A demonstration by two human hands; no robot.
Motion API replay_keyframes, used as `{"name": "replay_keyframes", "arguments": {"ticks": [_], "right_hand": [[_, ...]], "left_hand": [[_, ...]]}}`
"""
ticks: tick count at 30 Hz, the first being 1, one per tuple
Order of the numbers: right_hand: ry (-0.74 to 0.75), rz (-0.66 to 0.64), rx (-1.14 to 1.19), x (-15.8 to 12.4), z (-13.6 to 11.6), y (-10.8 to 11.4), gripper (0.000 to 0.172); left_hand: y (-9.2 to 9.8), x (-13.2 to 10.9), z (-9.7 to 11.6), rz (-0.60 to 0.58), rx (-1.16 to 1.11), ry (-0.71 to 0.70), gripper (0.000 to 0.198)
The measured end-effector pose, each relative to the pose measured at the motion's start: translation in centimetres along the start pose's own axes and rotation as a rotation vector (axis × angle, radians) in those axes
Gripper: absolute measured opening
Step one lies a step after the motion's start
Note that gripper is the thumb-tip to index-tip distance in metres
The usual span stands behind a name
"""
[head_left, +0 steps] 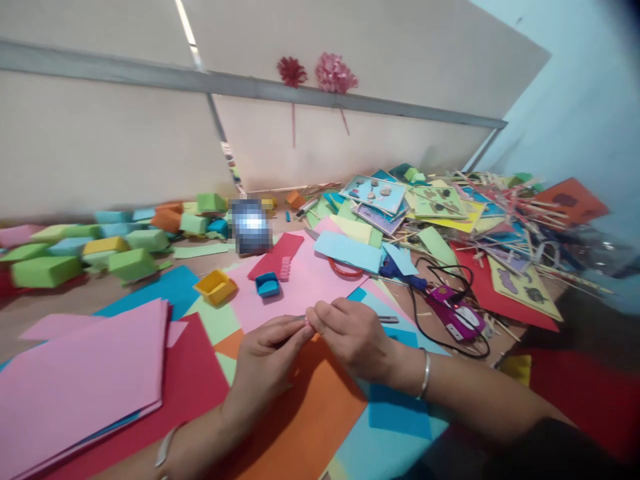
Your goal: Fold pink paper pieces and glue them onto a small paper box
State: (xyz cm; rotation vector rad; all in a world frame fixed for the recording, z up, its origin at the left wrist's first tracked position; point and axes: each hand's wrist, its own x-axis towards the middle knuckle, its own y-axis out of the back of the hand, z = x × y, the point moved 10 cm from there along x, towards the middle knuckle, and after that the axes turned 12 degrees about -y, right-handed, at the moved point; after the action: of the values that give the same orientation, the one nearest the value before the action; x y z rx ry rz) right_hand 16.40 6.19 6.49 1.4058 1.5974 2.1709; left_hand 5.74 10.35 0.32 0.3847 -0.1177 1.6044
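Left hand and right hand, fingertips pinching a small piece, mostly hidden, above orange paper; blue box, yellow box beyond.

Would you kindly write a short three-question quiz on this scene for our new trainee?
1. True or false: the left hand and right hand are held wide apart.

2. What colour is the open box just left of the small blue box in the picture? A: green. B: yellow. C: white.

3. Fill in: beside the red flower at the grey rail is a ____ flower.

Key: 1. False; they are close together. 2. B. 3. Pink.
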Motion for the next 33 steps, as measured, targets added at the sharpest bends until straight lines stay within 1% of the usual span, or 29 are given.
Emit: {"name": "replay_keyframes", "arguments": {"ticks": [3, 4, 6, 7, 8, 9, 10, 12, 13, 14, 15, 17, 18, 20, 21, 24, 25, 26, 28, 30, 31, 33], "right_hand": [[-0.053, -0.061, -0.008, -0.1, 0.2, -0.9, 0.024], [-0.102, -0.083, -0.006, -0.1, 0.6, -1.0, 0.025], [-0.219, -0.137, 0.058, 0.1, 2.0, -1.1, 0.026], [-0.276, -0.173, 0.121, 0.2, 2.8, -1.0, 0.031], [-0.334, -0.206, 0.192, 0.2, 3.8, -0.9, 0.039], [-0.392, -0.242, 0.263, 0.3, 4.9, -0.7, 0.047], [-0.456, -0.277, 0.318, 0.3, 6.1, -0.5, 0.051], [-0.575, -0.358, 0.357, 0.0, 8.4, -0.6, 0.044], [-0.59, -0.411, 0.351, -0.1, 8.9, -0.9, 0.039], [-0.578, -0.426, 0.351, -0.1, 9.1, -1.0, 0.033], [-0.561, -0.404, 0.368, 0.0, 9.1, -0.9, 0.027], [-0.528, -0.373, 0.524, 0.2, 8.1, -1.4, 0.023], [-0.543, -0.368, 0.634, 0.0, 7.5, -1.9, 0.025], [-0.629, -0.373, 0.857, -0.5, 6.4, -3.2, 0.031], [-0.678, -0.362, 0.944, -0.7, 6.1, -3.8, 0.03], [-0.774, -0.294, 1.095, -1.0, 5.7, -4.4, 0.009], [-0.796, -0.272, 1.116, -1.1, 5.9, -4.4, 0.006], [-0.815, -0.252, 1.121, -1.1, 6.3, -4.4, 0.008], [-0.825, -0.205, 1.08, -1.0, 7.1, -3.8, 0.01], [-0.765, -0.185, 0.989, -0.7, 7.4, -3.1, 0.013], [-0.71, -0.207, 0.947, -0.4, 7.2, -2.9, 0.015], [-0.6, -0.289, 0.885, 0.0, 6.6, -2.9, 0.019]], "left_hand": [[0.5, 0.2, -0.6, -0.013, 0.088, 0.049, 0.015], [0.4, 0.3, -0.8, -0.046, 0.095, 0.066, 0.016], [0.2, 0.6, -1.3, -0.095, 0.074, 0.123, 0.023], [0.1, 0.6, -1.8, -0.112, 0.056, 0.172, 0.027], [0.1, 0.5, -2.4, -0.114, 0.035, 0.239, 0.031], [0.1, 0.3, -3.0, -0.103, 0.009, 0.318, 0.034], [0.2, 0.0, -3.7, -0.075, -0.022, 0.401, 0.037], [0.2, -0.8, -4.6, 0.01, -0.119, 0.537, 0.043], [0.1, -1.1, -4.7, 0.056, -0.179, 0.571, 0.046], [0.0, -1.2, -4.7, 0.091, -0.24, 0.583, 0.047], [-0.3, -1.2, -4.7, 0.109, -0.298, 0.587, 0.047], [-1.0, -1.0, -4.1, 0.098, -0.393, 0.546, 0.045], [-1.3, -0.9, -3.8, 0.083, -0.436, 0.523, 0.044], [-1.9, -0.8, -3.2, 0.044, -0.51, 0.491, 0.039], [-2.3, -0.8, -2.9, 0.013, -0.536, 0.493, 0.036], [-3.1, -1.0, -2.2, -0.073, -0.556, 0.499, 0.033], [-3.2, -0.9, -2.0, -0.088, -0.55, 0.498, 0.034], [-3.2, -0.9, -2.0, -0.091, -0.54, 0.498, 0.035], [-2.8, -1.0, -2.2, -0.065, -0.508, 0.511, 0.039], [-2.0, -1.2, -2.9, -0.021, -0.442, 0.541, 0.047], [-1.5, -1.2, -3.3, 0.001, -0.385, 0.557, 0.054], [-0.8, -1.0, -3.7, -0.037, -0.237, 0.551, 0.063]]}}
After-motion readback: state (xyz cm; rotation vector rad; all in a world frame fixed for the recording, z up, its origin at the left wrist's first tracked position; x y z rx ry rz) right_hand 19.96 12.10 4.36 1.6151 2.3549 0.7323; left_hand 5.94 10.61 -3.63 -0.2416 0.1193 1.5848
